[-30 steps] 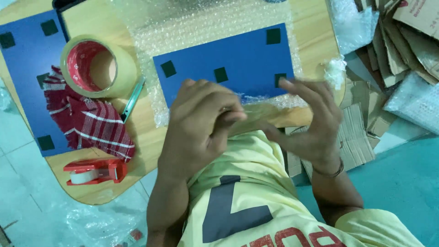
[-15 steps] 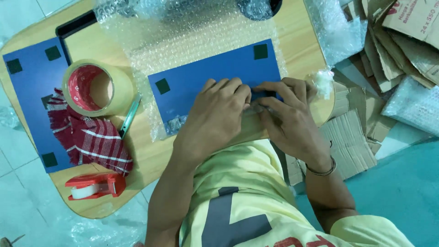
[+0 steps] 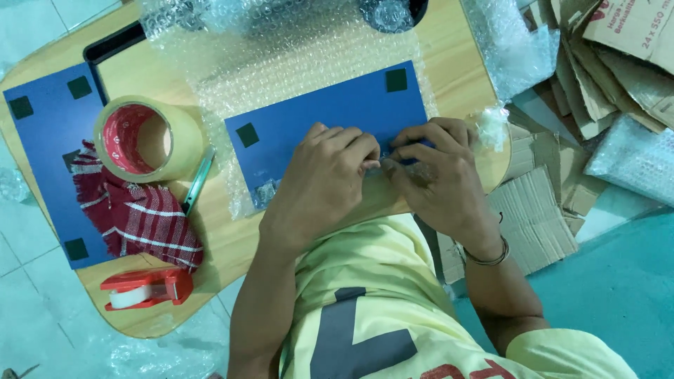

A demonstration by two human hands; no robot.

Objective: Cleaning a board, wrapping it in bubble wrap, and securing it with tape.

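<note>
A flat blue board point(image 3: 330, 116) with dark green corner squares lies on a sheet of bubble wrap point(image 3: 281, 56) on a low wooden table point(image 3: 449, 49). My left hand point(image 3: 323, 186) and my right hand point(image 3: 439, 179) both press down on the board's near edge, fingertips meeting at its middle. They pinch a fold of clear wrap there; the near edge itself is hidden under my hands.
A big roll of tan tape point(image 3: 147, 140) stands at the left, over a red-and-white checked cloth point(image 3: 133, 214) and a second blue board point(image 3: 45, 154). A green-handled cutter point(image 3: 199, 181) and a red tape dispenser point(image 3: 147, 288) lie nearby. Flattened cardboard point(image 3: 540, 210) is stacked at the right.
My hands came down from above my lap onto the board's near edge and closed together there. The view also shifted, so the table sits lower in the picture.
</note>
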